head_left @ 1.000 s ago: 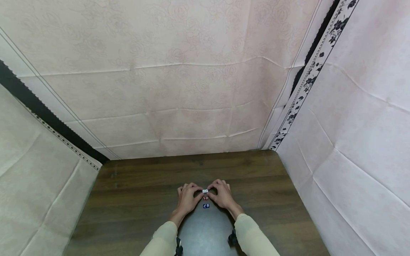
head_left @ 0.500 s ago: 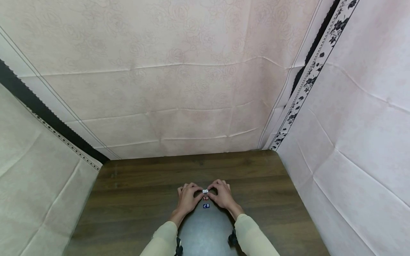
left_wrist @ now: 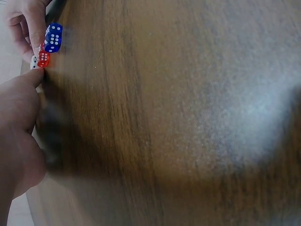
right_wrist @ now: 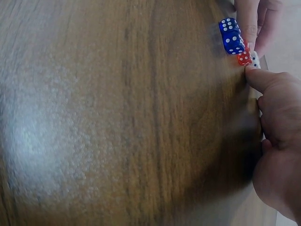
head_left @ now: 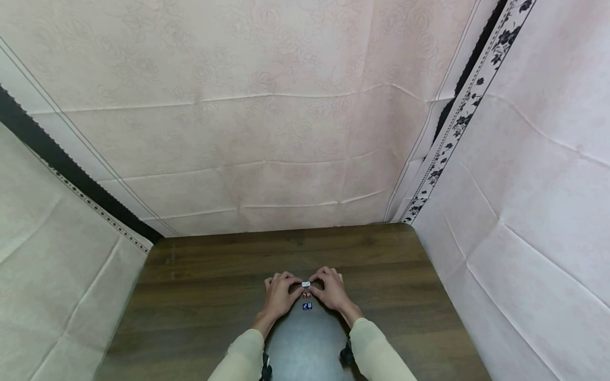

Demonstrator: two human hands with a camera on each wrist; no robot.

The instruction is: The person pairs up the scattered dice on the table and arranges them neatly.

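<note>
A pair of small white dice [head_left: 306, 284] sits side by side on the wooden table. My left hand [head_left: 278, 295] pinches them from the left with thumb and index finger. From the right, my right hand [head_left: 333, 291] does the same, so the fingertips of both hands nearly meet. Just nearer to me lie red dice [head_left: 306, 295], close by the thumb tips. Blue dice [head_left: 307, 306] form the nearest pair. In the right wrist view, the blue dice [right_wrist: 231, 36] stand before the red ones [right_wrist: 244, 57], while fingers partly hide the white dice [right_wrist: 255, 59].
The brown wooden table [head_left: 209, 275] has rounded far corners. Pale patterned cloth [head_left: 286, 137] hangs behind it, with more cloth at both sides. A grey rounded shape [head_left: 307, 349] lies between my forearms. Dark straps circle both wrists.
</note>
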